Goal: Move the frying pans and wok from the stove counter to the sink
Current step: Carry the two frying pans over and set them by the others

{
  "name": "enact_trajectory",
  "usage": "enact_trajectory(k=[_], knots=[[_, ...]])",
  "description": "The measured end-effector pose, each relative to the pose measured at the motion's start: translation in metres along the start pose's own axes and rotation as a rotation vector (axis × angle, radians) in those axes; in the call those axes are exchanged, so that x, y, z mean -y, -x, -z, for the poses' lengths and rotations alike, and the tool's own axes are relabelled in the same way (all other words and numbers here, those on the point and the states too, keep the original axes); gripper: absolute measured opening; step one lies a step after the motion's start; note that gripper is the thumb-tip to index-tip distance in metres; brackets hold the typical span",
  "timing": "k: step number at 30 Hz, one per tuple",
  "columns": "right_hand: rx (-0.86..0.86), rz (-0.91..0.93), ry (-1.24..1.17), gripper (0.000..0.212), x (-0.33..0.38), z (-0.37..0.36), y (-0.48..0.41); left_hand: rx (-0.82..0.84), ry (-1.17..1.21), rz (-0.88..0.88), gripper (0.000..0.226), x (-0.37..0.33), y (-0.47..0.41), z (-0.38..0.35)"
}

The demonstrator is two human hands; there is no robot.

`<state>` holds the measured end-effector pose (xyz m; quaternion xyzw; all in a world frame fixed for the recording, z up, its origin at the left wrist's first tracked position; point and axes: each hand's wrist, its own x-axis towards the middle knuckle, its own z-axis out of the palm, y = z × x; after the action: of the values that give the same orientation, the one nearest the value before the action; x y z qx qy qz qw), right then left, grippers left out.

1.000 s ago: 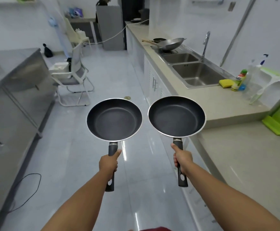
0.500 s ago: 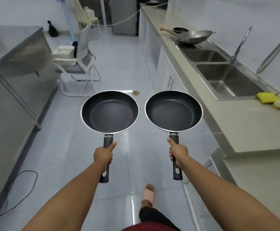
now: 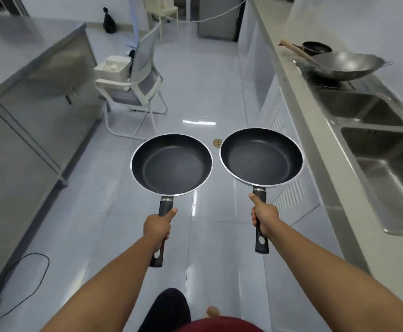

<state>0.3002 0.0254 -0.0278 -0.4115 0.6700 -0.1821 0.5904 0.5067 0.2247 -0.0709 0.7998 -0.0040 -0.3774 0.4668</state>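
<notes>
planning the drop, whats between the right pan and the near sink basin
In the head view, only the pale counter edge lies between the right frying pan and the near sink basin; nothing stands on that stretch.

A glossy tiled floor (image 3: 195,92) is being flanked by steel cabinets (image 3: 27,111); a white chair (image 3: 138,87) is being lit from overhead.

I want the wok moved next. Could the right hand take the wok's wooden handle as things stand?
Probably not yet. The right hand is shut on a frying pan, so it has no free grip, and the wok sits far ahead on the counter, beyond both sink basins.
</notes>
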Motion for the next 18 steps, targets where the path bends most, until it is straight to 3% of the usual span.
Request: enact_trajectory(k=[18], knots=[[0.022,0.009,-0.055,0.046,0.271,-0.242,-0.232,0.002,-0.015,-0.11,0.041,-0.313,-0.351,-0.002]])
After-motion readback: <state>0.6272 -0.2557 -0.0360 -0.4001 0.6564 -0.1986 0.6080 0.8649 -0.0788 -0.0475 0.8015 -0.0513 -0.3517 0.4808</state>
